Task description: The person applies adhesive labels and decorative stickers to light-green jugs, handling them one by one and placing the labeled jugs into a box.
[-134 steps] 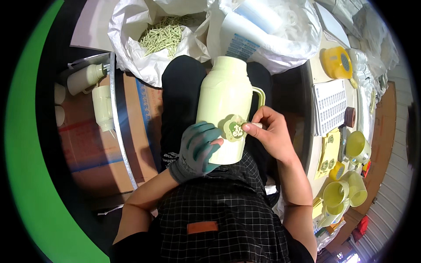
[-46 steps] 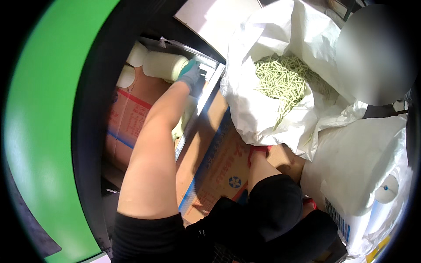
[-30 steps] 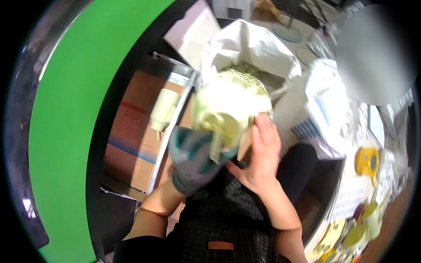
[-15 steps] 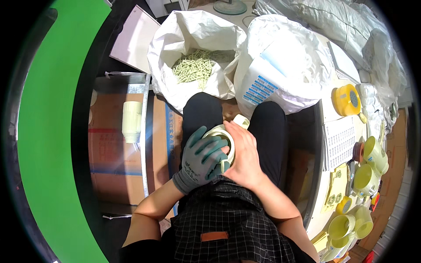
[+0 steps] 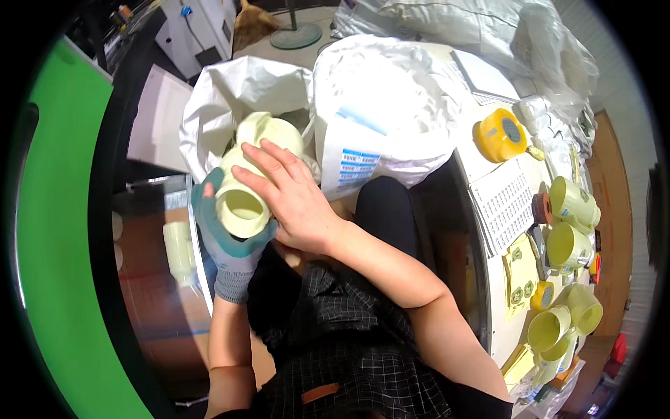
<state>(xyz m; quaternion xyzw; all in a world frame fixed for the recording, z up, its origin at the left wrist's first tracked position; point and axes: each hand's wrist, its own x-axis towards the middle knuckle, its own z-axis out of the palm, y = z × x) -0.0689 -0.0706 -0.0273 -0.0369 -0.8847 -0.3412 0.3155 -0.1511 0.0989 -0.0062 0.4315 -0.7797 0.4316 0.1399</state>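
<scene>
A pale yellow-green plastic pipe fitting point(image 5: 271, 131) is tilted between my hands, with one round opening toward me. My left hand point(image 5: 222, 227), in a grey and teal glove, wraps its lower left side. My bare right hand point(image 5: 300, 202) lies over its upper right side, fingers spread along the wall. The fitting's far end is over the mouth of a white sack point(image 5: 241, 77), hiding most of what is inside. To the left, a similar pale fitting point(image 5: 180, 253) lies in an open carton point(image 5: 157, 307).
Right of the first sack stands another white sack point(image 5: 419, 140) with pale contents. The worktable on the right holds a yellow tape roll point(image 5: 499, 135), printed sheets point(image 5: 499, 202), a yellow sheet point(image 5: 520, 276) and several pale green fittings point(image 5: 569, 244). A green surface point(image 5: 70, 244) runs along the left.
Both hands have carried the fitting from above my lap forward and left, to the sack's mouth. It has tilted so an opening faces me. The whole view has shifted too.
</scene>
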